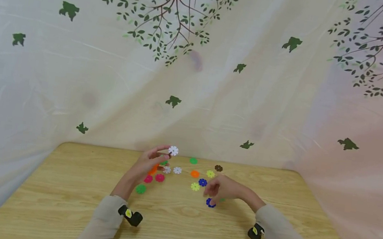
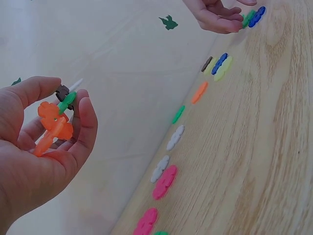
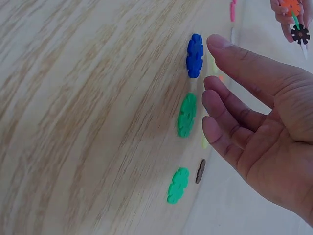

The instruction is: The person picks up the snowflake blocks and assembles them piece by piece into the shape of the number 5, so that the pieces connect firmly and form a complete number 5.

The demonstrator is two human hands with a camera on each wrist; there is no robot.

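A flat orange plastic disc (image 1: 195, 174), with a rim notched like a flower, lay on a pale wooden table (image 1: 177, 237) with long streaks of grain. To the left of this disc, the left hand (image 1: 143, 166) was raised and gripped with curled fingers a small chain of plastic discs (image 2: 50, 113): orange, green, dark brown and, at the tip, white, joined at angles. To the right of the orange disc, the right hand (image 1: 228, 188) held nothing; its fingers were loosely bent, close to a dark blue notched disc (image 3: 194, 55), but whether they touched it I could not tell. Two scalloped green discs (image 3: 187, 115) lay near that hand also. Two white toothed discs (image 1: 177, 170) and two thin pink discs (image 1: 160, 178) lay left of the orange disc, while a pale yellow disc (image 1: 210, 174) and a brown disc (image 1: 219, 168) lay to its right. Behind it hung a smooth, creased curtain (image 1: 117, 96) printed with leafy branches.
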